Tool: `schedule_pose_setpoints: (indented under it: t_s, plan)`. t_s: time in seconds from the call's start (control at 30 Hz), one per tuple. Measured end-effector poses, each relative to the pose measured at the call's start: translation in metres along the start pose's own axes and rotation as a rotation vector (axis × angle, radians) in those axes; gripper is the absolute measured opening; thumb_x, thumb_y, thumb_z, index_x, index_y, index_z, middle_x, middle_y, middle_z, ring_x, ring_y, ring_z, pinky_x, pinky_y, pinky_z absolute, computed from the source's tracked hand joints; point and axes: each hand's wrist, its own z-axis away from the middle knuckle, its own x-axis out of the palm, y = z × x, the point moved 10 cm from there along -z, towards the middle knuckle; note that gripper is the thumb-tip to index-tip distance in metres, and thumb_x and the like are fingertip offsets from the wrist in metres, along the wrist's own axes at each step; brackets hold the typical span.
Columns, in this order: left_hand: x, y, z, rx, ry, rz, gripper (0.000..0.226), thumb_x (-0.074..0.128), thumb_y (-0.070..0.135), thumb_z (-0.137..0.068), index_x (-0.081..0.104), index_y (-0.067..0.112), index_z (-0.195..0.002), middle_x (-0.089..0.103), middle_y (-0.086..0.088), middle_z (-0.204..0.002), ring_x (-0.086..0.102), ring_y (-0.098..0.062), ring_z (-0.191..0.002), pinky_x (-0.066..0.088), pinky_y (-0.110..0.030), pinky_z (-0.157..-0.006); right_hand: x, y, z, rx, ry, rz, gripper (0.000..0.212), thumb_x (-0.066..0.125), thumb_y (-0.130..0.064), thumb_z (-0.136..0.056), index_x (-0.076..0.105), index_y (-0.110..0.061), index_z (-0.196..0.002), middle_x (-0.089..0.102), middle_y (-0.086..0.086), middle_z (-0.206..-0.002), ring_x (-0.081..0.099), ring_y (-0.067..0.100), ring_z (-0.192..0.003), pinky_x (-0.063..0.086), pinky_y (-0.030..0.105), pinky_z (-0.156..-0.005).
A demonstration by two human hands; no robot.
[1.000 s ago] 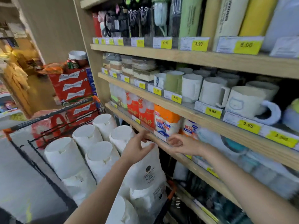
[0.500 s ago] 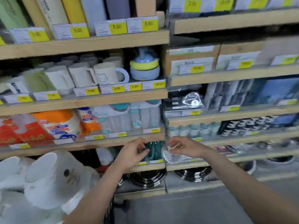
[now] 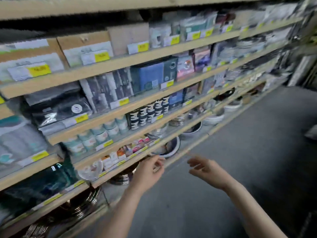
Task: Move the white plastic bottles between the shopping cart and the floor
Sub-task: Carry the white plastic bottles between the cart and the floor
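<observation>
Wooden store shelving [image 3: 120, 60] with yellow price tags [image 3: 102, 56] spanning left to centre, grey floor [image 3: 257, 152] at right; left hand [image 3: 148, 170] and right hand [image 3: 205, 170] both empty, fingers loosely curled; white plastic bottles and cart out of view.

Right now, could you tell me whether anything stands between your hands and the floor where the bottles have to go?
Nothing visible does. The left hand and right hand hang empty over bare grey floor beside the shelves. The only thing on the floor is a blurred dark shape at the right edge. No bottle or cart is in view.
</observation>
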Motion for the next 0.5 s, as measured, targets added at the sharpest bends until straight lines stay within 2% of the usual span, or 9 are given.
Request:
schedule_pose_setpoints:
  t_s: [0.1, 0.23, 0.5]
  plan:
    - [0.074, 0.025, -0.033, 0.004, -0.106, -0.010, 0.016, 0.066, 0.020, -0.085, 0.066, 0.018, -0.101, 0.066, 0.013, -0.082, 0.061, 0.001, -0.082, 0.045, -0.017, -0.077, -0.041, 0.063, 0.011, 0.095, 0.045, -0.036, 0.021, 0.066, -0.023, -0.086, 0.060, -0.028, -0.105, 0.065, -0.004, -0.101, 0.063, 0.013, -0.089, 0.049, 0.023, -0.082]
    - [0.141, 0.043, -0.082, 0.001, -0.211, -0.014, 0.018, 0.065, 0.022, -0.083, 0.065, 0.019, -0.101, 0.066, 0.010, -0.082, 0.063, -0.002, -0.080, 0.049, -0.025, -0.079, -0.080, 0.133, 0.007, 0.192, 0.058, -0.092, 0.019, 0.064, -0.024, -0.088, 0.061, -0.024, -0.107, 0.066, -0.003, -0.103, 0.064, 0.008, -0.087, 0.048, 0.020, -0.080]
    - [0.246, 0.060, -0.231, 0.035, -0.401, -0.058, 0.019, 0.064, 0.022, -0.085, 0.064, 0.021, -0.104, 0.066, 0.009, -0.087, 0.062, -0.004, -0.085, 0.050, -0.032, -0.086, -0.155, 0.246, -0.071, 0.308, 0.093, -0.165, 0.023, 0.061, -0.026, -0.089, 0.060, -0.023, -0.112, 0.065, -0.004, -0.105, 0.063, 0.007, -0.088, 0.050, 0.024, -0.085]
